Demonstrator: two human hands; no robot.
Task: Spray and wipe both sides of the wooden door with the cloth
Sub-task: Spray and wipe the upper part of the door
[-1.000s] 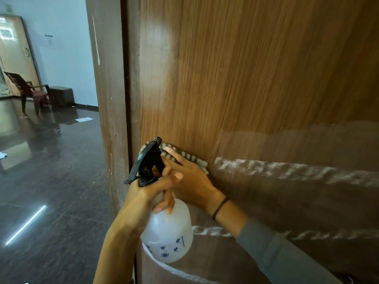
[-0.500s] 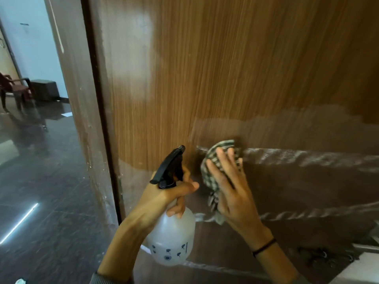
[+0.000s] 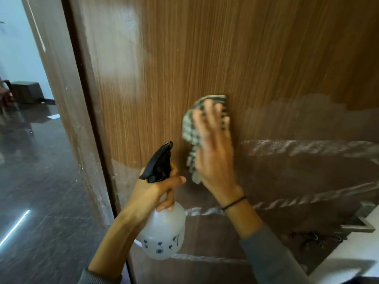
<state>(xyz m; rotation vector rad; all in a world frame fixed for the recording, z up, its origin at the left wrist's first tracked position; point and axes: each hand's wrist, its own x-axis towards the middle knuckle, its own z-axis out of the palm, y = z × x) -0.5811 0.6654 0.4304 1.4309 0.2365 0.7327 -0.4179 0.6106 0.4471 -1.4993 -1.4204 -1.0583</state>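
One wooden door [image 3: 225,48], one checked cloth [image 3: 190,128], one spray bottle [image 3: 164,232], two grips, the left grip [image 3: 153,191] and the right grip [image 3: 215,158], one black wristband [image 3: 233,202], one dark box [image 3: 25,91] beyond the doorway

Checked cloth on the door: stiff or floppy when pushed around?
Likely floppy: the cloth bunches under the right hand, one end hanging loose. Probably light: flat fingers alone pin it to the door. Should slide easily; the door face looks smooth.
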